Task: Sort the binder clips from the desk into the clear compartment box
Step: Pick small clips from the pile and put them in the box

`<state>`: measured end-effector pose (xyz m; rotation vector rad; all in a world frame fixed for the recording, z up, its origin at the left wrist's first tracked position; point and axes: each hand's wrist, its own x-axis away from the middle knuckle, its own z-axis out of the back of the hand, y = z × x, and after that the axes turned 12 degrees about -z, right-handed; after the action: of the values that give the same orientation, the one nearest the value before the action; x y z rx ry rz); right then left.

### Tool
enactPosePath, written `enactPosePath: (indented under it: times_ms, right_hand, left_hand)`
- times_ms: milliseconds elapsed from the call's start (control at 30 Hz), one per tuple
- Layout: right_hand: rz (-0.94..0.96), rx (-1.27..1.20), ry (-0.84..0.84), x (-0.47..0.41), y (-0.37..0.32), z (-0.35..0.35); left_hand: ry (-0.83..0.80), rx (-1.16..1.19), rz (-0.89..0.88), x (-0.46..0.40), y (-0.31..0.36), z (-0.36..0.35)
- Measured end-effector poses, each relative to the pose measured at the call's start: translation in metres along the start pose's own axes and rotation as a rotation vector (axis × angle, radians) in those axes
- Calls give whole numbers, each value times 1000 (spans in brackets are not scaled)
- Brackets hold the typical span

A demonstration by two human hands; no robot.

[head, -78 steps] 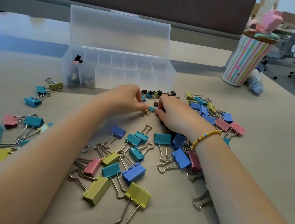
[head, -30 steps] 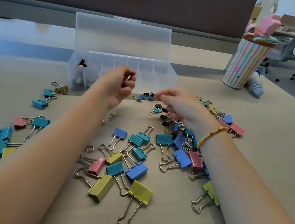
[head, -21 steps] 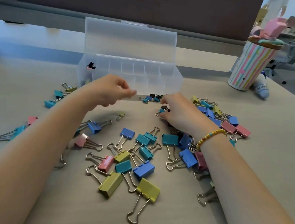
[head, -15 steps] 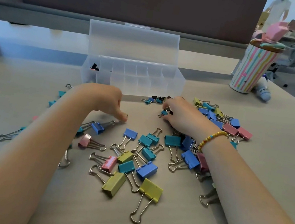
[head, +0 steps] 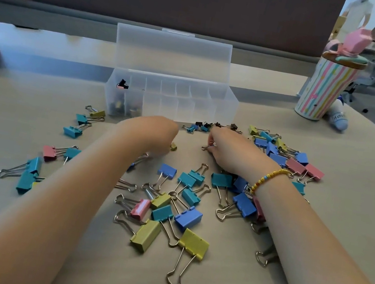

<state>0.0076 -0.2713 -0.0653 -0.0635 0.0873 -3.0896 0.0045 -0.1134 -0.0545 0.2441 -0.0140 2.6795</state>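
The clear compartment box (head: 221, 112) stands open at the back of the desk, lid upright, with small clips (head: 122, 85) in its leftmost compartments. Many coloured binder clips lie scattered in front of it: large yellow ones (head: 193, 244), blue ones (head: 188, 218) and teal ones (head: 186, 179). My left hand (head: 155, 133) is down on the desk just before the box, its fingers curled over a small yellow clip (head: 173, 147). My right hand (head: 232, 149) pinches a small clip (head: 206, 147) by its wire handle, beside a row of small dark and blue clips (head: 205, 126).
A striped tumbler (head: 326, 88) with a pink lid stands at the back right, a small white bottle (head: 338, 118) lying beside it. A dark partition runs behind the box. Office chairs stand off to the right. More clips (head: 27, 176) lie at the left.
My left hand came away from the box and dropped to the desk onto the small yellow clip. My right hand stayed among the small clips, fingers closing on one.
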Motion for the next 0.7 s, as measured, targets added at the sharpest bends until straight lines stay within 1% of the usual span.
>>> enactPosePath:
  times_ms: [100,233,333,367,400,467,500,533,567,600,633,700]
  right_hand:
    - [-17,24,-5,0,-2,-2]
    - [-66,81,19,-3,-3,-4]
    - [-66,44,39,-3,-4,-2]
    - [-61,-22,41,-3,-3,-1]
    - [-54,-136,39,-2,-2,1]
    - [-76,-474,10,-3,0,6]
    - [-120,-729,-43,-4,1,9]
    - [-182,-1055,-145,-7,1,12]
    - [-245,-1407,-287,-9,2,16]
    - [-291,-1699,-408,-12,3,19]
    - [-317,-1879,-475,-15,5,21]
    - [-331,-2014,-505,-22,7,23]
  left_hand:
    - [-2,25,3,-2,3,-4]
    - [41,108,-8,-5,6,-6]
    - [126,240,-42,-9,11,-5]
    - [162,343,-40,-11,11,-4]
    - [198,527,-26,-13,12,-3]
    - [257,1091,32,-17,12,0]
    - [294,1387,54,-19,11,1]
    - [354,1653,64,-21,10,1]
    - [436,1868,75,-23,9,-1]
    - [524,2019,92,-25,9,-2]
    - [604,2113,119,-27,9,-3]
    - [705,2191,168,-30,8,-4]
